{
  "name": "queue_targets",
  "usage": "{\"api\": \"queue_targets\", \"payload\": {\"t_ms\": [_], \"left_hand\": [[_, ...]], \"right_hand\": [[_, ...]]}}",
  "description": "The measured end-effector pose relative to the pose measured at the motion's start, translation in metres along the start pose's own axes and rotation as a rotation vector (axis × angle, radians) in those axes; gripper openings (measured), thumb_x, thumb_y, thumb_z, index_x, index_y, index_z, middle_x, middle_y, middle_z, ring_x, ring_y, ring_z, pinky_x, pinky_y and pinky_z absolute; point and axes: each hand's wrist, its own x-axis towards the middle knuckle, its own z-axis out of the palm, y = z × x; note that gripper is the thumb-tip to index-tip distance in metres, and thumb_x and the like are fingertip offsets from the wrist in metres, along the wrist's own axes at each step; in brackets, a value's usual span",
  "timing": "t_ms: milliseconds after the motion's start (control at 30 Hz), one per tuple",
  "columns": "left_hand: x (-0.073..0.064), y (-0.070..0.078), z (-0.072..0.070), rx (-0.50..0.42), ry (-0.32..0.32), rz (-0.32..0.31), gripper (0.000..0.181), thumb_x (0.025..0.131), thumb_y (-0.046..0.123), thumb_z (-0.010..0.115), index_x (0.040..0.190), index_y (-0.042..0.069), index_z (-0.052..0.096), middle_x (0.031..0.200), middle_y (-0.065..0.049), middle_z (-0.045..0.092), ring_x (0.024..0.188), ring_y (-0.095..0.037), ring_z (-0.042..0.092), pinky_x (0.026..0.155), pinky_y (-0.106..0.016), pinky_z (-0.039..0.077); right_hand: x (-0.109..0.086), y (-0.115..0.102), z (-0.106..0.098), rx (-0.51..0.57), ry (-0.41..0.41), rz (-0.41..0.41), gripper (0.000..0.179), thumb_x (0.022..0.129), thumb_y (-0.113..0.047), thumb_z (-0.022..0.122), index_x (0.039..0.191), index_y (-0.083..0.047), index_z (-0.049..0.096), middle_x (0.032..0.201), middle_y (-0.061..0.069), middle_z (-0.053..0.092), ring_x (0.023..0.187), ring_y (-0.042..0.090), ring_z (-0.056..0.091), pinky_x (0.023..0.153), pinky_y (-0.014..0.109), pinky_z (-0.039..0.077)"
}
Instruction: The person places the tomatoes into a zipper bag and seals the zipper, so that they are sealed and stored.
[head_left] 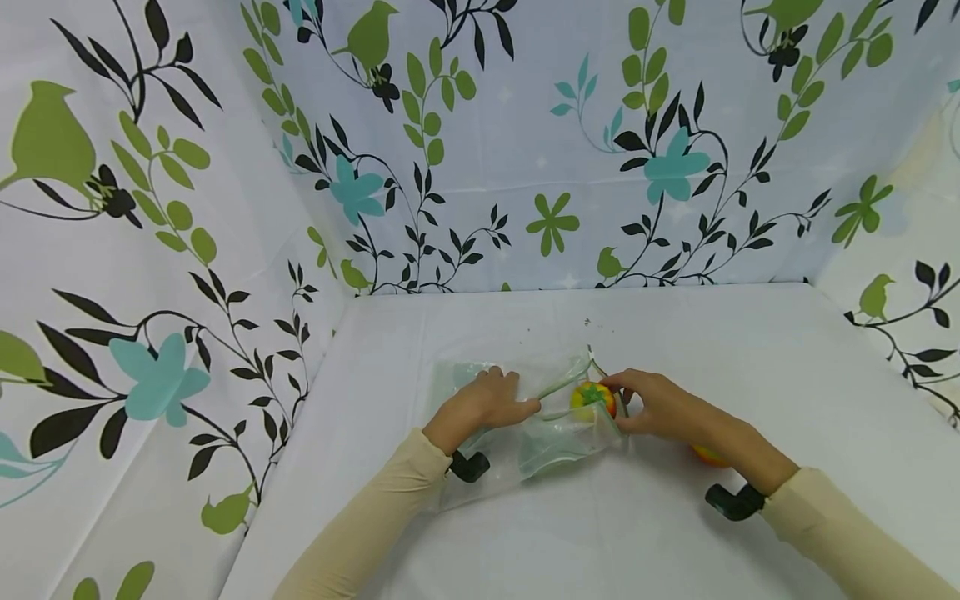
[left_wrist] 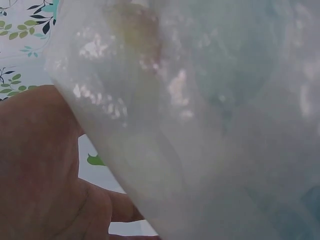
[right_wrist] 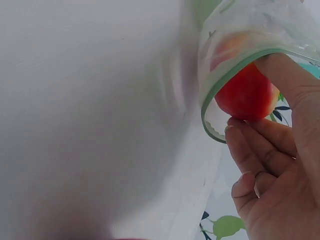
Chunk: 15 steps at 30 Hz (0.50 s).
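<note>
A clear zip bag (head_left: 551, 450) with a green-edged mouth lies across the table under both hands. My left hand (head_left: 487, 400) grips its upper side, and the film fills most of the left wrist view, hiding the fingertips. At the bag's right end, my right hand (head_left: 652, 404) holds a red and yellow bell pepper (head_left: 592, 400) with a green top. In the right wrist view the pepper (right_wrist: 247, 95) sits within the bag's mouth, thumb on one side and fingertips on the other. Another red-orange item (head_left: 708, 456) shows partly beneath the right forearm.
The white-covered table (head_left: 600, 533) stretches out around the bag. Patterned cloth (head_left: 480, 167) with birds and leaves hangs behind and along both sides. Small dark specks (head_left: 587, 322) mark the table beyond the bag.
</note>
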Motion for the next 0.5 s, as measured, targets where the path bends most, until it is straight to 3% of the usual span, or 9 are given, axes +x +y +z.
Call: {"api": "queue_targets", "payload": {"t_ms": [233, 500], "left_hand": [[0.001, -0.002, 0.0, 0.002, -0.006, 0.006, 0.084, 0.099, 0.062, 0.046, 0.161, 0.006, 0.042, 0.161, -0.024, 0.04, 0.15, -0.042, 0.039, 0.118, -0.054, 0.04], [-0.001, -0.002, 0.0, 0.006, 0.007, 0.01, 0.082, 0.098, 0.061, 0.047, 0.16, 0.006, 0.044, 0.158, -0.024, 0.043, 0.147, -0.042, 0.042, 0.116, -0.054, 0.041]], "right_hand": [[0.008, 0.0, 0.009, 0.047, -0.024, -0.052, 0.062, 0.088, -0.001, 0.073, 0.147, 0.002, 0.056, 0.132, 0.013, 0.067, 0.1, 0.019, 0.061, 0.075, 0.025, 0.054], [0.01, -0.004, 0.017, 0.069, 0.006, -0.032, 0.06, 0.086, 0.003, 0.072, 0.143, 0.001, 0.055, 0.132, 0.016, 0.066, 0.099, 0.021, 0.062, 0.076, 0.026, 0.056]]}}
